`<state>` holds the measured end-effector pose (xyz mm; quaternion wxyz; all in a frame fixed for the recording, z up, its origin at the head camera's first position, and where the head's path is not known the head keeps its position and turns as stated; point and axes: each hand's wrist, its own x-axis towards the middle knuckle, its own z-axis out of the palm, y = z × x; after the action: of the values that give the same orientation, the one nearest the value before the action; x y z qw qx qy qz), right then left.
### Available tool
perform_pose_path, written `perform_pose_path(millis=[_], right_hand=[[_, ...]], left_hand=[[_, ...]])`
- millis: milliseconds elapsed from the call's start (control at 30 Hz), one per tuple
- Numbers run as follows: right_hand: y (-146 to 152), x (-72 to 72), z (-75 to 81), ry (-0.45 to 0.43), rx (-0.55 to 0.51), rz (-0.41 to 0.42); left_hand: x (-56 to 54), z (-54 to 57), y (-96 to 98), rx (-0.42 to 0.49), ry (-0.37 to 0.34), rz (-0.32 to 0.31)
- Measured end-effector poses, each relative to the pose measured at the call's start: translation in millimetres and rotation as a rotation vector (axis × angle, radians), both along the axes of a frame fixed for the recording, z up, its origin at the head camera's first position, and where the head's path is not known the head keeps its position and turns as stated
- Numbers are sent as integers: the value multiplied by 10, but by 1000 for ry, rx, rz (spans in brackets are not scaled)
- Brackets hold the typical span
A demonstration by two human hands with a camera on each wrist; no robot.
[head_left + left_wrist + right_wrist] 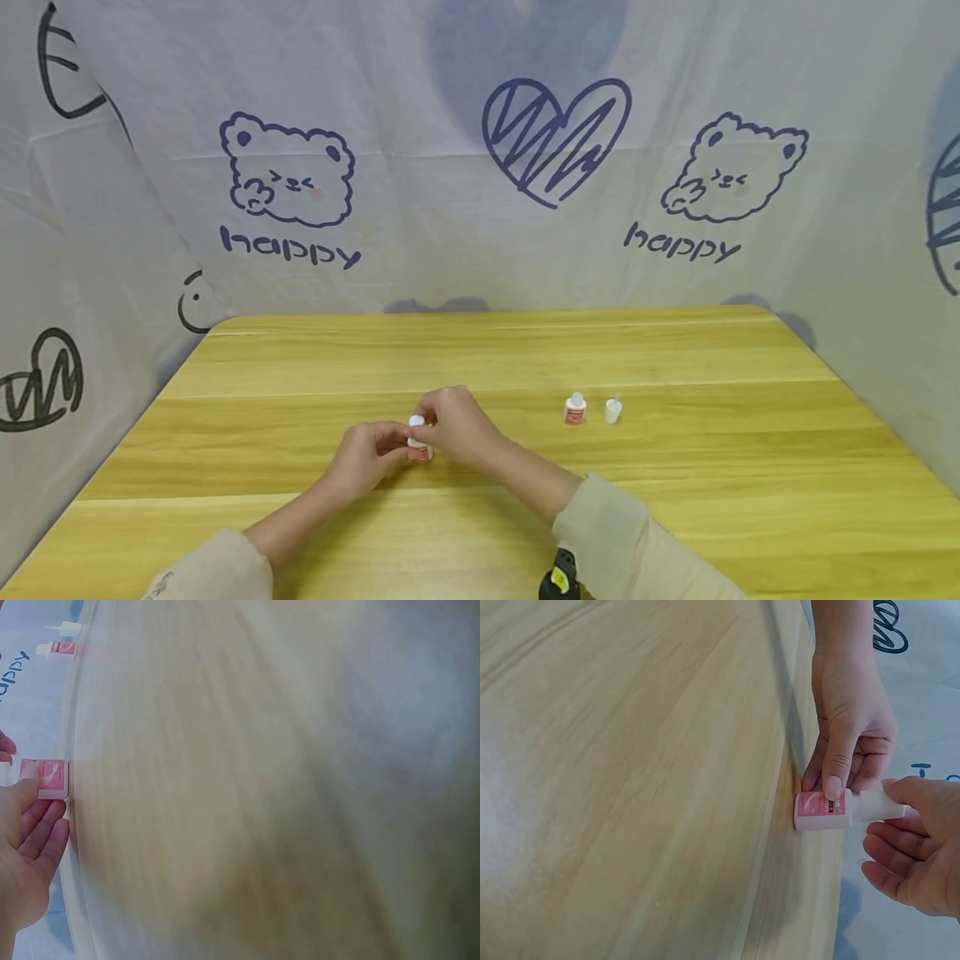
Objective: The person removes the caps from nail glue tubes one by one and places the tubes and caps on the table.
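Note:
A small white bottle (823, 823) with a pink label stands upright on the table, near the middle in the head view. Its body is pinched between the thumb and fingers of my left hand (362, 458). My right hand (461, 427) comes in from the other side and pinches the white cap (879, 807) at the bottle's top. In the right wrist view the cap sits at the bottle's neck; whether it is fastened I cannot tell. The right hand's other fingers are loosely bent below the cap.
To the right stands a second pink-labelled bottle (574, 410) with a whitish tip. Beside it is a white cap (613, 411) with a thin stem pointing up. A black object (560, 577) with a yellow patch shows near the right sleeve. Printed cloth (420, 208) hangs behind the wooden table (712, 500).

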<state>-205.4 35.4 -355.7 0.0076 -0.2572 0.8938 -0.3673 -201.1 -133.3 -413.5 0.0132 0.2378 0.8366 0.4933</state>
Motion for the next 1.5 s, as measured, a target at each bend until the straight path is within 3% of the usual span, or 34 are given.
perform_pose_path(millis=[633, 967, 1233, 1500], right_hand=[[28, -35, 76, -49, 56, 123], [12, -30, -9, 28, -44, 48], [31, 4, -24, 54, 2, -38], [11, 1, -14, 25, 10, -25]], left_hand=[[-19, -2, 0, -16, 27, -5], [-28, 13, -8, -32, 19, -10], [-41, 60, -13, -65, 39, -11], [-57, 110, -29, -82, 19, -17]])
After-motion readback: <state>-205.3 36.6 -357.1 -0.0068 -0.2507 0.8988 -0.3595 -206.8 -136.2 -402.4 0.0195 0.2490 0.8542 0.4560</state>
